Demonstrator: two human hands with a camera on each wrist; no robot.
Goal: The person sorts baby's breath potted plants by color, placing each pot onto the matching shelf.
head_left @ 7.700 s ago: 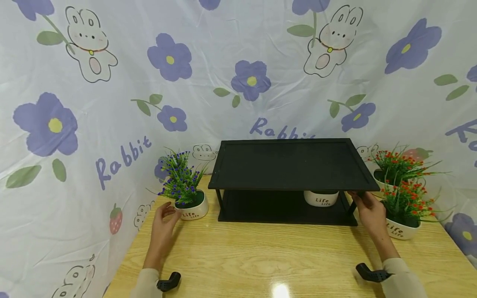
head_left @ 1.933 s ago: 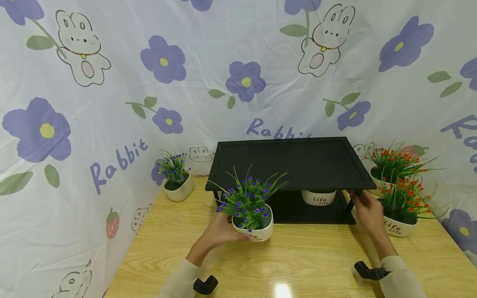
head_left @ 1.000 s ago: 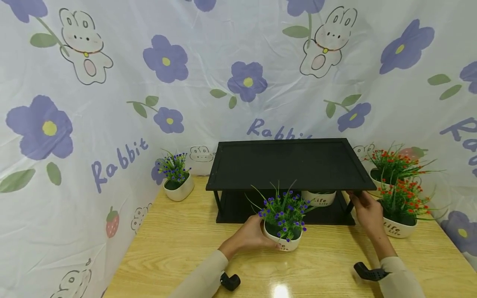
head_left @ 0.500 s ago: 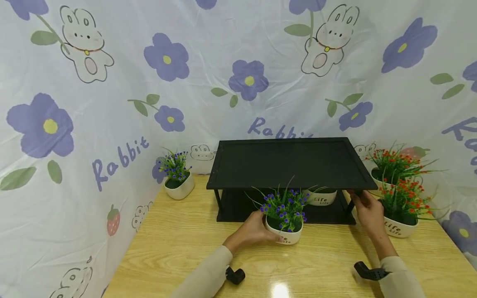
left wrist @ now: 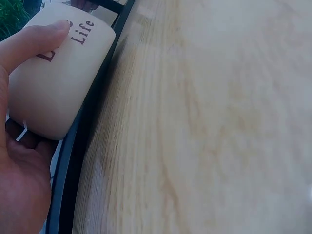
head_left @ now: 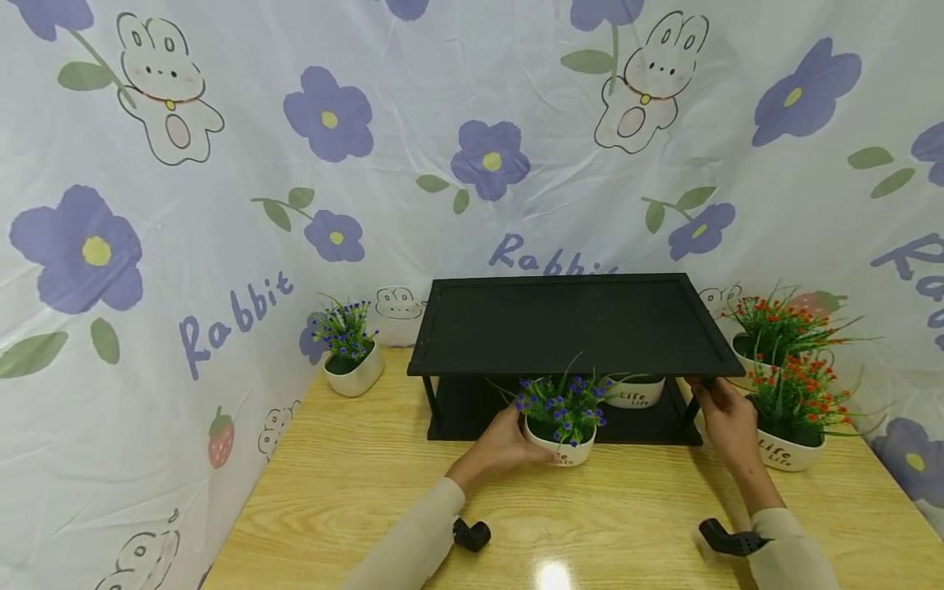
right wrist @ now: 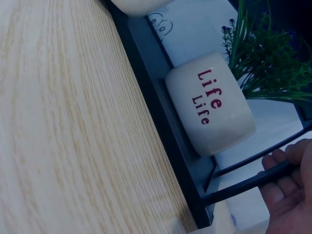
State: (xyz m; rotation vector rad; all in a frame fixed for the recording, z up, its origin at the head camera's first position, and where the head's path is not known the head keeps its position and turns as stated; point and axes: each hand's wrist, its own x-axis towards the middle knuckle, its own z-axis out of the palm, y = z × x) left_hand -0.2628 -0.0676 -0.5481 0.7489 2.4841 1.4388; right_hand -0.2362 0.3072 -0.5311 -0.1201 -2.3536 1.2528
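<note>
— Under our left hand (head_left: 500, 447), what have we got?

— We have the blue-flowered pot (head_left: 559, 449), fingers wrapped round its white side, the thumb lying over the printed "Life" in the left wrist view. It sits at the front lip of the black shelf (head_left: 568, 328), its base at the edge of the lower tier, right ahead of our fingertips.

— And our right hand (head_left: 726, 418)?

— Curled round the thin black bar at the shelf's right end; the right wrist view shows our fingers (right wrist: 287, 165) hooked about it. Just inside that hand stands another white pot (head_left: 636, 391), already on the lower tier.

— How do we think the pot will handle?

— Light, we judge, since one hand carries it. The glazed wall looks smooth and hard (likely slippery, and it would chip if knocked against the frame). The sprigs are soft and springy; they will bend under the top board rather than resist.

— So where do we take hold?

— Low on the rounded side, palm behind and thumb across the front, never by the foliage.

— Anything else near our hands?

— Beyond our right hand, two red-flowered pots (head_left: 792, 410); far off past our left, a smaller blue-flowered pot (head_left: 352, 360) by the printed cloth (head_left: 221, 164). All rest on the wooden table (head_left: 590, 524).
</note>
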